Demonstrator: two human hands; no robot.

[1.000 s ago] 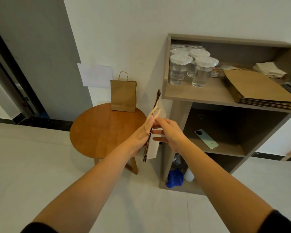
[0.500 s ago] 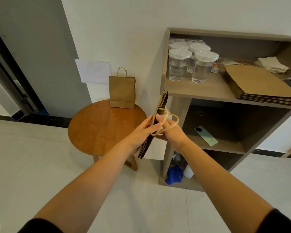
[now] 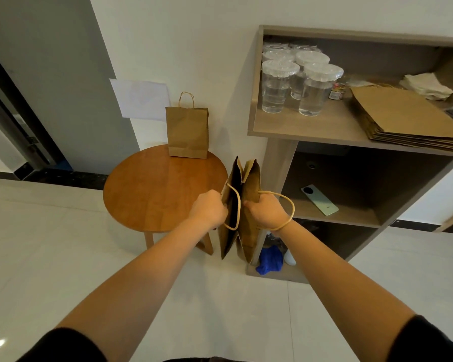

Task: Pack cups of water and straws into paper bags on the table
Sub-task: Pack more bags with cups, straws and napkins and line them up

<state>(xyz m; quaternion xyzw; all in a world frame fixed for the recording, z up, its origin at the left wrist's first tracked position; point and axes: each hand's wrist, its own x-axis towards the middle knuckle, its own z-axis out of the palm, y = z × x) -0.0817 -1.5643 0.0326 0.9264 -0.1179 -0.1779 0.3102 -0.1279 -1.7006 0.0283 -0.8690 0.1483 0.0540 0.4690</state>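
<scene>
Both hands hold a brown paper bag [image 3: 249,184] in the air between the round table [image 3: 152,194] and the shelf unit. My left hand [image 3: 209,209] grips its left rim and my right hand [image 3: 266,211] grips its right rim, so the mouth is parted. A rope handle loops round my right wrist. Another paper bag [image 3: 187,129] stands upright at the back of the table. Several lidded cups of water [image 3: 296,82] stand on the upper shelf. No straws are visible.
A stack of flat paper bags [image 3: 408,118] and crumpled napkins [image 3: 426,86] lie on the wooden shelf unit's [image 3: 272,129] upper shelf. A green phone [image 3: 319,199] lies on the middle shelf, a blue cloth [image 3: 270,259] at the bottom. White tiled floor surrounds the table.
The bag was flat and edge-on in both hands. It has been pulled apart at the mouth, each hand taking one side, and has sunk a little lower.
</scene>
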